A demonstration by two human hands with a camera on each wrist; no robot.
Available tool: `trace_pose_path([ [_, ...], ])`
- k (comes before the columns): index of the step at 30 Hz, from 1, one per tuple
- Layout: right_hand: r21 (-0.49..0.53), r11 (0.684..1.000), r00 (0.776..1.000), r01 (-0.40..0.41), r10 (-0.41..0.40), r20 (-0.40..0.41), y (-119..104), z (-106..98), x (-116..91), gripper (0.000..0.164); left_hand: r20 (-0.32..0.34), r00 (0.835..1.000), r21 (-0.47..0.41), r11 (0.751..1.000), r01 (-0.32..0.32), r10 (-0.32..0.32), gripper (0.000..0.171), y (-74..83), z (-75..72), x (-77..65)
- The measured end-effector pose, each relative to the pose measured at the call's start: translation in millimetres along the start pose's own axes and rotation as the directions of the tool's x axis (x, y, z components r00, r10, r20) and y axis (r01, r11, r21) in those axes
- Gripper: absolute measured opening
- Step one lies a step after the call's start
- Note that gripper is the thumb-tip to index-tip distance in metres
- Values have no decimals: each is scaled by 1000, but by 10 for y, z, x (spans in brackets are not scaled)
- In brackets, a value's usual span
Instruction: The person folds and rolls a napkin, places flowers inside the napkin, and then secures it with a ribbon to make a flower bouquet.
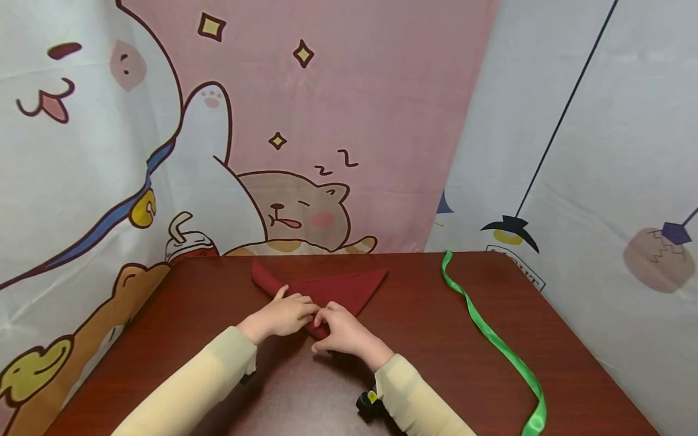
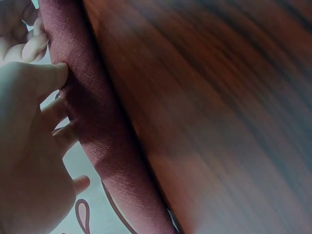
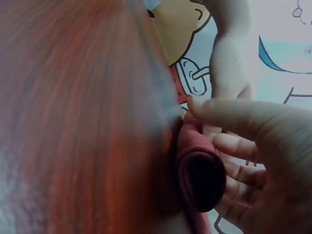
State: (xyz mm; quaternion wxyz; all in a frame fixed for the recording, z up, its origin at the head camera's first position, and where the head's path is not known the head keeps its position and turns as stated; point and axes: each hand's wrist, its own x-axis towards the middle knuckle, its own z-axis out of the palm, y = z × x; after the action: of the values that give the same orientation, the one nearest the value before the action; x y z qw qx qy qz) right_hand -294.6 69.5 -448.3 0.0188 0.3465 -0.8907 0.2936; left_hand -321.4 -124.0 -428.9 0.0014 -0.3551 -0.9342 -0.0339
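A dark red cloth [image 1: 349, 290], rolled along its near left side and ending in a flat triangular part, lies toward the back of the table. My left hand [image 1: 282, 313] grips the roll, with the thumb [image 2: 53, 78] on its near side and the fingers partly behind it in the left wrist view. Close beside it, my right hand [image 1: 346, 332] holds the roll near its lower end. The right wrist view shows the hollow coiled end of the roll [image 3: 183, 170], with thumb and curled fingers around it.
A green ribbon [image 1: 498, 344] runs down the right side of the brown wooden table [image 1: 436, 339], slightly twisted. Behind the table hangs a cartoon-printed curtain [image 1: 382, 109]. A small black device [image 1: 371, 404] sits under the right wrist.
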Motion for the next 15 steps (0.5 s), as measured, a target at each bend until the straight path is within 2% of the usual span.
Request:
trace_pose_path([
  [7,8,1000,999,-19,19,-41,85,42,0,34,-33,999,-1,1000,16,-16,29,4,14,17],
  [15,63,997,998,-38,42,-47,188,8,16,29,-130,991,4,999,-34,34,30,-18,33,20],
])
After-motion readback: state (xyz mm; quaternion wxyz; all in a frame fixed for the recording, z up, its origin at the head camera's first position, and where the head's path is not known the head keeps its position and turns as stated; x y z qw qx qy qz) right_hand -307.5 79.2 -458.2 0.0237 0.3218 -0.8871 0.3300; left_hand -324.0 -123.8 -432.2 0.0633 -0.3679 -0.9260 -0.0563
